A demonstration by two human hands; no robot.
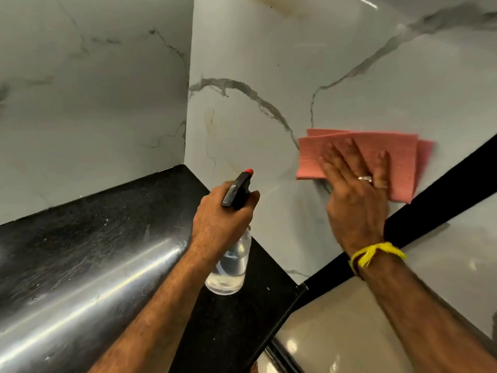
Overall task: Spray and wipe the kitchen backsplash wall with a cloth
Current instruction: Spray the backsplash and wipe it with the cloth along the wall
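Observation:
The backsplash wall (255,49) is pale marble with grey veins and meets a second marble wall at a corner on the left. My right hand (355,189) lies flat, fingers spread, and presses a folded pink cloth (371,146) against the wall low on the right. My left hand (220,219) grips a clear spray bottle (231,262) by the neck. The bottle's black trigger head with a red nozzle (248,171) points up at the wall. Faint yellowish stains show on the wall near the corner and at the top.
A black stone counter (102,224) runs below the walls, with a shiny steel strip (80,300) on its near side. A black edge band (443,189) slants across the right. Glossy beige floor tiles (349,332) lie at lower right.

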